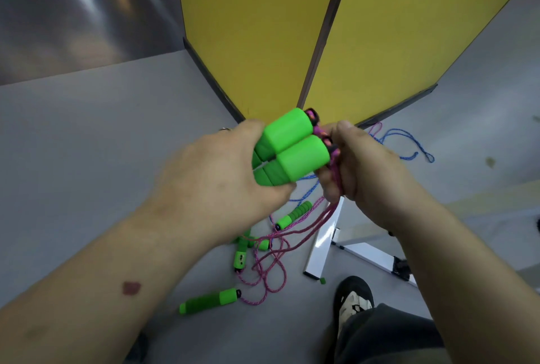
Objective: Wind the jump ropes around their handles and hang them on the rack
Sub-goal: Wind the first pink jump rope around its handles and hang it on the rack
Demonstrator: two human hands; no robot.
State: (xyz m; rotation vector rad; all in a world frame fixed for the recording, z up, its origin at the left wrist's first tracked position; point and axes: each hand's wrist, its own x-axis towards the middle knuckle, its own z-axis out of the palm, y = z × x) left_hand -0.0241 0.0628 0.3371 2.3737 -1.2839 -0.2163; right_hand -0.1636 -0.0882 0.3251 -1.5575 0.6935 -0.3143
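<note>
Nearest, a shoe (354, 302) stood on the floor (87, 159) just beside slack pink cord (274, 264), so a snag there could have jerked the rope loose. Above it the left hand (222, 185) had its fingers (274, 188) wrapped around two green handles (292, 150) held side by side, while the right hand (365, 170) pinched the pink cord just right of the handle ends. Below the fingers lay more handles (209, 302) and a blue cord (406, 144), likely to tangle with the trailing loops. A white frame (321, 246) lay right of them; yellow panels (251, 27) closed off the far side, with open floor left.
</note>
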